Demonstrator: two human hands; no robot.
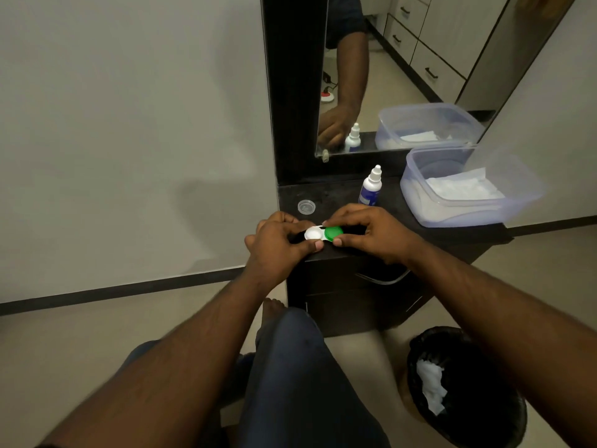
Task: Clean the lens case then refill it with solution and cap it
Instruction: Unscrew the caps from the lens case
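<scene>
Both hands hold a lens case (pixel 324 234) over the dark tabletop (pixel 400 210) edge. Left hand (pixel 277 242) pinches the white end w/ a narrow grip; right hand (pixel 371 232) pinches the green cap (pixel 333 233). Solution bottle (pixel 370 186) stands at 1 o'clock, near.

A plain pale wall (pixel 129 124) fills the left side, ending at a dark skirting strip (pixel 122 291) where it meets the beige floor (pixel 80 350). A dark dressing unit (pixel 371 302) stands against the wall; its flat top (pixel 342 192) sits above closed drawer fronts. Rising from the back of the top is a mirror (pixel 403 59) in a broad dark frame (pixel 290 92). The mirror reflects pale cabinet drawers with dark handles (pixel 429 71) (and a stretch of the same beige floor). A black waste bin (pixel 468 392) stands on the floor to the right of the unit. Lighting is dim and even.
</scene>
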